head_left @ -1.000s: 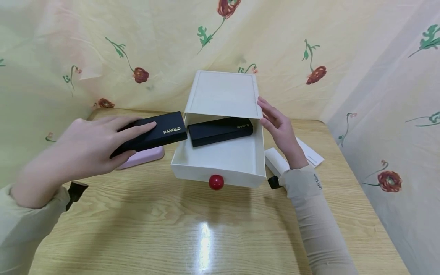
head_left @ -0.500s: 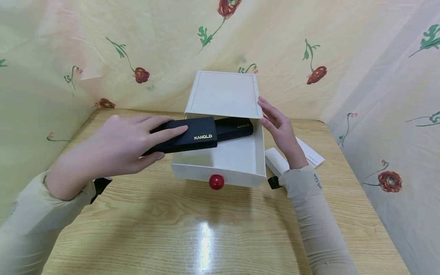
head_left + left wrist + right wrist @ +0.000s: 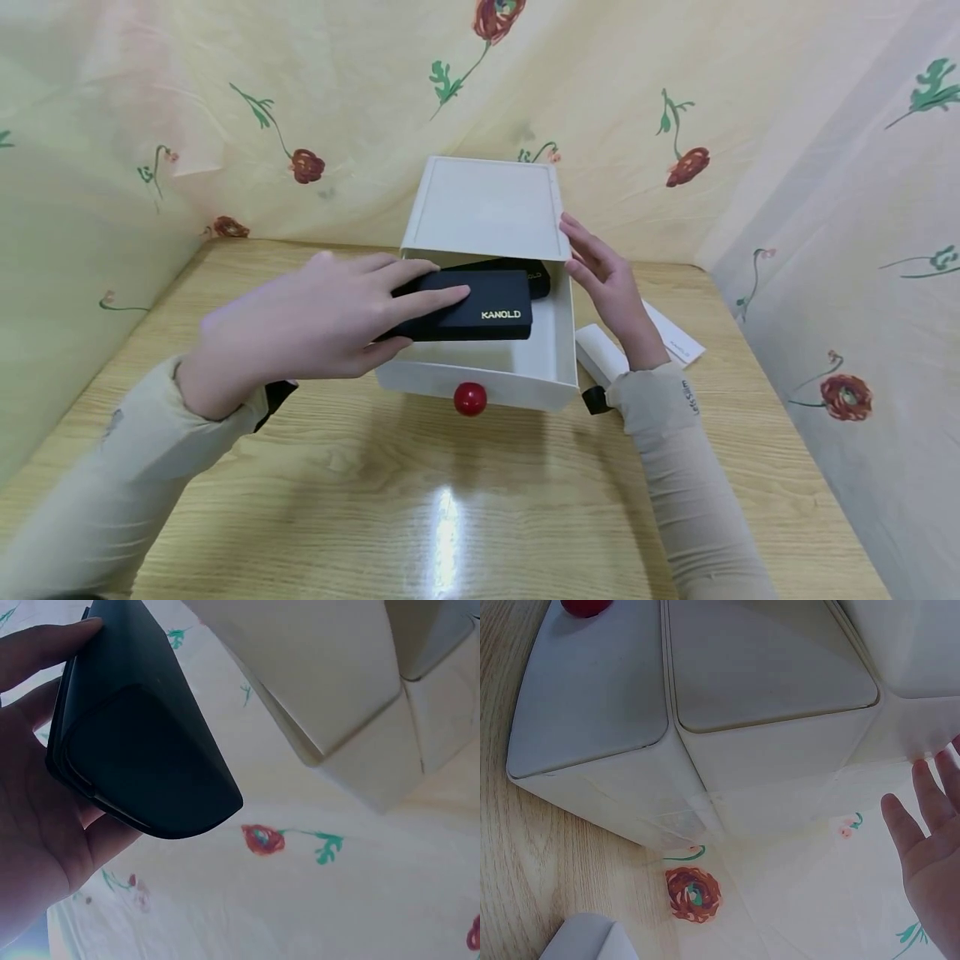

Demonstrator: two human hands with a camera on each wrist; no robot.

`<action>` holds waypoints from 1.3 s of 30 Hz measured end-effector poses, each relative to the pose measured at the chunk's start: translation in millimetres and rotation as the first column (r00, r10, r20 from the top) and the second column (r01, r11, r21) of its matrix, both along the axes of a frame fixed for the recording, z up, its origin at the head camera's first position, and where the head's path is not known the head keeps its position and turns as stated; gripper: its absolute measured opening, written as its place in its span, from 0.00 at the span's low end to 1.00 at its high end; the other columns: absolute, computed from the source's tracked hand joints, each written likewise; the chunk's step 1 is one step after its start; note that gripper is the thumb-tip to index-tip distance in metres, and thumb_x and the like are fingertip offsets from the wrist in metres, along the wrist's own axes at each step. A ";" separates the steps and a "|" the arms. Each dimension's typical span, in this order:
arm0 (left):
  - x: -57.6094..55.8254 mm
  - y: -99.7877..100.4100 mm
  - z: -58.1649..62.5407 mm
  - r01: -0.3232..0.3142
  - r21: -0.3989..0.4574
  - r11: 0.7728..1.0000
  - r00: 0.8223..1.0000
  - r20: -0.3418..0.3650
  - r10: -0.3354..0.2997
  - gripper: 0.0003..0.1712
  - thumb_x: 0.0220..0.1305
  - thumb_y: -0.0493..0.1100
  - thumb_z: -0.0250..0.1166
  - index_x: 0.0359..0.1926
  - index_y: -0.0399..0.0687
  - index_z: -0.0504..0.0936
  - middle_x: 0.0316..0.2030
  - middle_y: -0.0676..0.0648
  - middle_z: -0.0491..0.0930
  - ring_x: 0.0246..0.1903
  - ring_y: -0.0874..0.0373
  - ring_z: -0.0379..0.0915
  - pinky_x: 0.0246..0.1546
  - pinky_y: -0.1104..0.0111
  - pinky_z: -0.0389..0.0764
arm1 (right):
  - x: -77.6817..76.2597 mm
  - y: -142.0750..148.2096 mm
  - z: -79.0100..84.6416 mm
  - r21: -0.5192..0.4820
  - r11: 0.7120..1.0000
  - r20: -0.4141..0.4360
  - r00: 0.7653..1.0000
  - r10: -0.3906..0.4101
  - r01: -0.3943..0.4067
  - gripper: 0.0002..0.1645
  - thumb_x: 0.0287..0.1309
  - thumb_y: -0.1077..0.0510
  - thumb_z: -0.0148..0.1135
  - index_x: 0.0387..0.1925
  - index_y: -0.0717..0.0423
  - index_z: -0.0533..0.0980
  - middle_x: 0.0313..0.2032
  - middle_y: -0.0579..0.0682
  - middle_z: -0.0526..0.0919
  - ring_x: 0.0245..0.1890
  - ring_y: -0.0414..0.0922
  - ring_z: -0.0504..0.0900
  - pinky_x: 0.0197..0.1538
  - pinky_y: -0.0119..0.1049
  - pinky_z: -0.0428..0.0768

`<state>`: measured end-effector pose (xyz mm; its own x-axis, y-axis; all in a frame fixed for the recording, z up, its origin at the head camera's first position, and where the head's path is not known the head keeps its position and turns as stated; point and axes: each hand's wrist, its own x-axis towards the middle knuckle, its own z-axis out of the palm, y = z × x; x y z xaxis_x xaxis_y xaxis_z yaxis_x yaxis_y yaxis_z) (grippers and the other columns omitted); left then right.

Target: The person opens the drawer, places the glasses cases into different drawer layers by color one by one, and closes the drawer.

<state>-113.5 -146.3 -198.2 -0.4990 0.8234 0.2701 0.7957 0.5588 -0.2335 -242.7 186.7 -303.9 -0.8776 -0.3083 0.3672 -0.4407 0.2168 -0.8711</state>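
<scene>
In the head view, my left hand [image 3: 322, 312] grips a black glasses case [image 3: 498, 296] with gold KANOLD lettering, fingers on top and thumb at the near side. The case is over the pulled-out white drawer [image 3: 517, 390], which has a red knob [image 3: 470, 399] on its front. Behind it in the drawer lies a second black case [image 3: 540, 283], partly covered from sight. The left wrist view shows the rounded end of the held case [image 3: 150, 765]. My right hand [image 3: 611, 287] rests its fingertips along the right side of the white drawer unit [image 3: 487, 208].
On the wooden table [image 3: 360, 492], right of the drawer, lie a white box [image 3: 600, 348] and a flat white packet [image 3: 678, 333], partly behind the right forearm. More white drawer fronts [image 3: 765, 667] show in the right wrist view. A flowered curtain [image 3: 360, 100] hangs close behind.
My left hand has carried the black glasses case rightward from the drawer's left edge to over the drawer. Its arm now hides a lilac case on the table. The right hand keeps its place.
</scene>
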 end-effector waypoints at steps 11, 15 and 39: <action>-11.3 23.0 -5.0 0.003 0.008 1.000 0.998 0.060 -0.003 0.35 0.58 0.48 0.69 0.67 0.60 0.70 0.57 0.42 0.77 0.49 0.47 0.78 0.16 0.64 0.74 | 0.7 -0.4 0.5 0.000 1.000 0.001 1.000 -0.002 0.002 0.28 0.70 0.57 0.53 0.70 0.47 0.65 0.73 0.41 0.60 0.74 0.46 0.59 0.70 0.44 0.67; -14.3 28.0 -5.4 -0.027 -0.034 0.999 0.991 0.131 0.032 0.37 0.59 0.50 0.69 0.69 0.62 0.68 0.60 0.43 0.76 0.52 0.47 0.77 0.18 0.66 0.75 | 1.3 -0.6 0.6 0.006 1.000 0.002 1.000 -0.002 0.002 0.28 0.70 0.57 0.52 0.70 0.46 0.65 0.74 0.41 0.59 0.74 0.46 0.59 0.70 0.47 0.66; -32.1 45.6 -17.3 0.013 -0.110 0.994 0.982 0.191 0.009 0.37 0.55 0.54 0.73 0.66 0.63 0.72 0.52 0.47 0.82 0.43 0.55 0.81 0.23 0.61 0.80 | 1.8 -1.3 0.6 -0.004 1.000 0.007 1.000 -0.008 0.008 0.28 0.70 0.58 0.52 0.70 0.48 0.65 0.74 0.42 0.59 0.74 0.47 0.59 0.69 0.47 0.66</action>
